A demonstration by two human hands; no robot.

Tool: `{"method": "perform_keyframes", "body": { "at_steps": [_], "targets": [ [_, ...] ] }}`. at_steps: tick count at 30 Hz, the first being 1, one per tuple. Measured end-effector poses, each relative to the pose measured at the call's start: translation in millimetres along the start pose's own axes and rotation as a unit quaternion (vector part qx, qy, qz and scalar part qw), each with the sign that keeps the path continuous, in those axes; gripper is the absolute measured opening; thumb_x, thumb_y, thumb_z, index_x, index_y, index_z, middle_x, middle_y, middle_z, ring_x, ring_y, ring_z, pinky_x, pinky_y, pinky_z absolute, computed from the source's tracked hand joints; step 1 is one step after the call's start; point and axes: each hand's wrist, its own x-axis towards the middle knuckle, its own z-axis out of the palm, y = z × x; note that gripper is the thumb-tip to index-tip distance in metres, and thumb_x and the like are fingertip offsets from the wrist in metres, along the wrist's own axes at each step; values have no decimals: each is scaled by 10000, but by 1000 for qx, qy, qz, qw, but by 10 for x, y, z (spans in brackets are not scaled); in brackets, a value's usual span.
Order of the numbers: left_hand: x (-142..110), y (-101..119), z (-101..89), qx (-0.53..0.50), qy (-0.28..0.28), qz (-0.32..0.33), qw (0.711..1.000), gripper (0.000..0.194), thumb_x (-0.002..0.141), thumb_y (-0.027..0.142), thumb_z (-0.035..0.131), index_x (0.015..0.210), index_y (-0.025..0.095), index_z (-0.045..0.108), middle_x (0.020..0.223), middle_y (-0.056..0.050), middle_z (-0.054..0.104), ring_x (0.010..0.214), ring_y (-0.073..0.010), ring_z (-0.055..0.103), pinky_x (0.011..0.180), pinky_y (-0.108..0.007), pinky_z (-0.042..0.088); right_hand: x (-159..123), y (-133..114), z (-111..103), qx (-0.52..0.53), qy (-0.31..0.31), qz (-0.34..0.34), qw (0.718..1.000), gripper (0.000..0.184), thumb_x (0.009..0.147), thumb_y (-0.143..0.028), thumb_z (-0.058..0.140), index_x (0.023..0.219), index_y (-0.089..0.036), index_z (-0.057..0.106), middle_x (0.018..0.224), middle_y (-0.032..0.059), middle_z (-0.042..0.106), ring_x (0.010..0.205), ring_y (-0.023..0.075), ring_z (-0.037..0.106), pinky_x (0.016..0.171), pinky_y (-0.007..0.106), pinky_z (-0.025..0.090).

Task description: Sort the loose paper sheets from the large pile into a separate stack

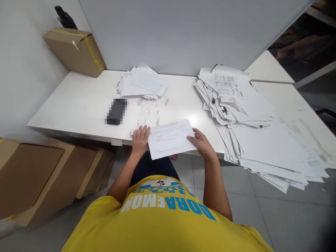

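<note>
A printed white sheet point(171, 139) lies half over the front edge of the white table point(78, 101). My right hand point(202, 142) grips its right edge, thumb on top. My left hand point(140, 139) rests at the sheet's left edge on the table rim, fingers together and stretched flat; whether it pinches the paper is hidden. A big messy spread of papers point(244, 115) covers the table's right side and hangs over the front edge. A smaller stack of folded sheets point(143, 84) lies at the back centre.
A dark phone point(116, 111) lies left of centre on the table. A taped cardboard box point(75, 50) stands at the back left corner against the wall. More cardboard boxes point(39, 175) sit on the floor at the left, under the table's edge.
</note>
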Motion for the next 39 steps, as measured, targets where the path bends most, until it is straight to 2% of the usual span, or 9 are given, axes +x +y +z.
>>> {"method": "perform_keyframes", "body": {
  "at_steps": [3,11,18,22,25,28,32,35,39],
  "targets": [
    [-27,7,-17,52,-9,13,999,543,886,209,483,1424,202,553,1478,-150,532,1447,-313,416,1208,-510,261,29,117,-108,49,-9,-39,998,520,796,-485,698,1262,-291,571,1231,88,700,1029,310,700,828,459,595],
    [-39,-22,-33,144,9,58,988,721,712,128,537,1429,206,557,1485,-103,530,1439,-306,428,1196,-457,300,501,94,-151,150,163,-144,965,563,747,-455,679,1254,-253,542,1212,109,702,1153,332,651,962,536,530],
    [-24,-131,26,205,75,111,969,704,712,152,517,1413,185,569,1458,-115,561,1407,-306,471,1197,-433,270,1706,-569,652,80,236,-80,965,394,818,-233,512,1206,-161,501,1113,80,703,994,184,667,955,370,538],
    [-17,-202,21,235,140,150,950,668,739,157,508,1403,185,574,1422,-122,595,1364,-304,521,1188,-429,270,2148,-1007,1249,52,264,-89,959,460,821,-169,481,1274,-96,510,1277,175,638,1197,258,590,1088,430,443],
    [18,-282,42,239,182,187,936,675,763,168,499,1437,188,535,1390,-121,623,1325,-293,559,1173,-420,286,2279,-1175,1563,37,275,-113,954,612,836,-222,533,1424,-91,424,1510,208,460,1436,308,380,1210,489,265],
    [67,-361,83,237,240,223,915,641,810,213,497,1451,203,518,1334,-108,666,1303,-271,579,1157,-399,297,2334,-1178,1706,7,198,-175,964,819,897,-358,538,1577,-116,151,1673,155,191,1548,251,173,1247,447,177],
    [99,-439,132,224,280,254,898,573,868,286,495,1432,199,538,1278,-110,699,1325,-252,557,1146,-382,291,2323,-1110,1617,-40,103,-221,969,808,980,-427,417,1605,-147,-12,1692,116,114,1547,181,193,1233,390,214],
    [80,-486,175,203,261,246,911,548,888,314,493,1422,202,546,1288,-114,693,1324,-255,554,1151,-385,269,2226,-1134,1281,-160,193,-183,951,693,985,-340,412,1591,-129,152,1666,115,239,1534,200,230,1246,420,148],
    [35,-519,252,182,252,209,927,505,899,328,483,1387,234,568,1328,-103,671,1305,-272,568,1169,-412,222,2031,-1210,373,-277,305,-105,905,565,993,-270,360,1526,-85,317,1633,148,308,1523,250,216,1234,519,97]
  ]
}}
